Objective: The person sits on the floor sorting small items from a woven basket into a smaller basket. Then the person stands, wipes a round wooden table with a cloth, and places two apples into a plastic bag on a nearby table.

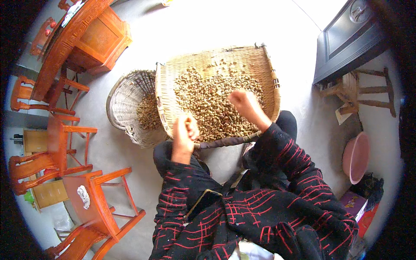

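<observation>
A shallow woven winnowing basket (209, 60) rests across my knees, its near rim wrapped in dark cloth. Small tan-brown pods, probably unshelled peanuts (221, 110), cover much of it. My left hand (186, 130) is above the near left part of the basket with its fingers curled; whatever may be inside them is hidden. Over the right part of the pile, my right hand (244, 101) is also curled, its fingertips turned out of sight. Against the left side stands a deeper wicker basket (125, 94), with a smaller heap of similar pods (149, 112) inside.
A dark slab with a gold edge, perhaps a phone (203, 203), lies on my lap. Wooden chairs (94, 201) and a carved table (65, 48) line the left. On the right are a dark cabinet (344, 42), a wooden stool (351, 89) and a pink basin (356, 157).
</observation>
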The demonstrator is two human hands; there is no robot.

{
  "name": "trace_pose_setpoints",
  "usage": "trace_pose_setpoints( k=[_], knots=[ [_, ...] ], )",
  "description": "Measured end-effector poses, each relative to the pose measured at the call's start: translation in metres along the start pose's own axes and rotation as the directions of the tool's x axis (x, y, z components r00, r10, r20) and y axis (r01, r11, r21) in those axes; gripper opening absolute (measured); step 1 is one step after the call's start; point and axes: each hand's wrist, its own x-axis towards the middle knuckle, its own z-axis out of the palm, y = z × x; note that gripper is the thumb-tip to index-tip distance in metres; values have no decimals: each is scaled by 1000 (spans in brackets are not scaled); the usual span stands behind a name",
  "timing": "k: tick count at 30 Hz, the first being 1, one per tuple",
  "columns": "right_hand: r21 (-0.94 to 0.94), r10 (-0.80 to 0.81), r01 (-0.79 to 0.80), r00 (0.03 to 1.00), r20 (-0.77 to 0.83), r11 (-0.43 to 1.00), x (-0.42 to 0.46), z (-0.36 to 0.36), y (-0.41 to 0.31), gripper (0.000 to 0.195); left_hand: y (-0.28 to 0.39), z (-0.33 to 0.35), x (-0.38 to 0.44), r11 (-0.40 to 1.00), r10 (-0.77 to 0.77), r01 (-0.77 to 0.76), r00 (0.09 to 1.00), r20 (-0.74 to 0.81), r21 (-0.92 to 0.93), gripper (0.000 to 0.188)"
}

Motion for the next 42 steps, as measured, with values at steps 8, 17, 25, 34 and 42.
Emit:
trace_pose_setpoints(
  k=[8,17,25,34,42],
  knots=[
    [-487,76,-188,968,-240,853,48,24,130,28,100,-67,35,895,385,-329,911,-149,302,29],
    [-246,-158,129,982,-103,961,59,91,57,34,85,-195,65,545,319,-74,939,-125,835,44],
    [-92,-487,508,854,186,856,31,137,-29,24,69,-87,26,384,172,-157,980,97,910,38],
    [-155,-611,745,631,478,648,-27,58,-27,66,27,-47,3,-63,432,-401,814,387,914,31],
    [-212,-488,612,757,434,762,-5,77,-7,87,26,-45,4,11,474,-275,848,237,961,29]
  ],
)
